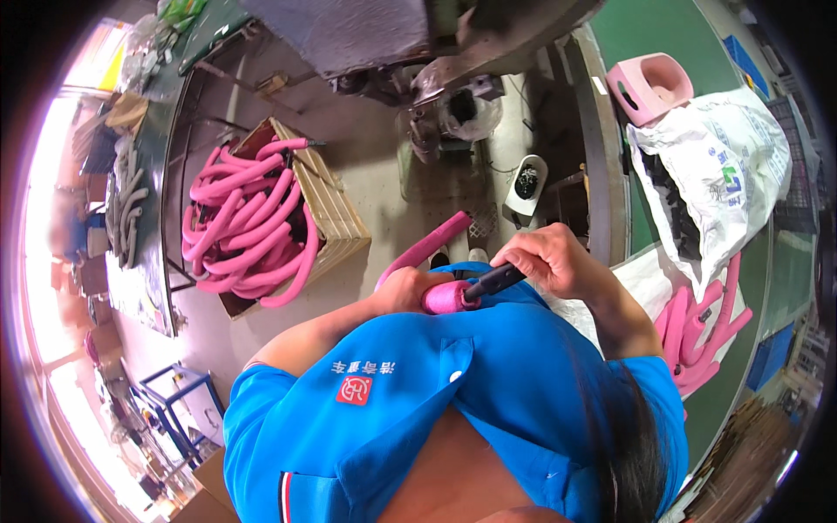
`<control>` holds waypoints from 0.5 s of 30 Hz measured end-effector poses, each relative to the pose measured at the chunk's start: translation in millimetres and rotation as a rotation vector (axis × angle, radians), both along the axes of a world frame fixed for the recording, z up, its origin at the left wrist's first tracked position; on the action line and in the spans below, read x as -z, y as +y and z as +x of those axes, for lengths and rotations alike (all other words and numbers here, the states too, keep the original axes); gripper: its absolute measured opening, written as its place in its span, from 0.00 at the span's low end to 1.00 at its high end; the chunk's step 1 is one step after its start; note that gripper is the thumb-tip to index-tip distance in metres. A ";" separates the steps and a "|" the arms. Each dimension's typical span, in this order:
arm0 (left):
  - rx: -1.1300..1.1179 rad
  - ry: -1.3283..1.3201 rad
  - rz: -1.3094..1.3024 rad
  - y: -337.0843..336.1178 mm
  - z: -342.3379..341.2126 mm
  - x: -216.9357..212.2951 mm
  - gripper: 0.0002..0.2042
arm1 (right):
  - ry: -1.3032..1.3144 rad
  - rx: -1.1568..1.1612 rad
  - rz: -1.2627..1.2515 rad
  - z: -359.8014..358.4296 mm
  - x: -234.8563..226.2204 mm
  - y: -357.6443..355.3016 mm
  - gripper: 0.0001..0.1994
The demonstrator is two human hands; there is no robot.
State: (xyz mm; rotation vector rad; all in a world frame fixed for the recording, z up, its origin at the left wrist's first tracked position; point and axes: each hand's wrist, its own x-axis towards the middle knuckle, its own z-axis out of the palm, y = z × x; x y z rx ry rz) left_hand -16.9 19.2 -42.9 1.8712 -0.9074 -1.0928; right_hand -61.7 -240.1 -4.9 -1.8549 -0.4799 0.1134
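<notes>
Close to my chest, my left hand (403,292) is wrapped round a pink foam-covered tube (430,242), which curves up and away past the fist. The tube's near end faces right. A black elongated plastic piece (497,280) meets that end, its tip at the opening; how deep it sits cannot be made out. My right hand (554,256) grips the far end of the black piece between thumb and fingers.
At left a wooden crate (342,222) holds a heap of pink foam tubes (248,222). On the green bench at right are a white woven sack (728,166) with black pieces, a pink plastic seat (649,87) and more pink tubes (689,336). A machine (366,35) stands ahead.
</notes>
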 end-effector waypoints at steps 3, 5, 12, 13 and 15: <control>-0.076 0.050 -0.064 1.9 5.1 -4.3 0.23 | 0.080 -0.004 0.030 17.0 6.0 3.0 0.09; -0.135 0.056 -0.069 4.2 7.0 -7.7 0.23 | 0.143 0.103 0.043 30.4 33.0 5.6 0.12; -0.248 0.035 -0.034 13.5 37.2 -0.6 0.25 | 0.079 0.359 0.020 78.1 59.3 21.1 0.15; -0.284 0.026 -0.074 14.8 42.2 2.9 0.25 | 0.054 0.383 -0.010 91.3 62.8 23.1 0.15; -0.356 -0.030 -0.021 14.1 57.5 9.6 0.26 | -0.002 0.429 -0.036 119.7 65.4 26.7 0.17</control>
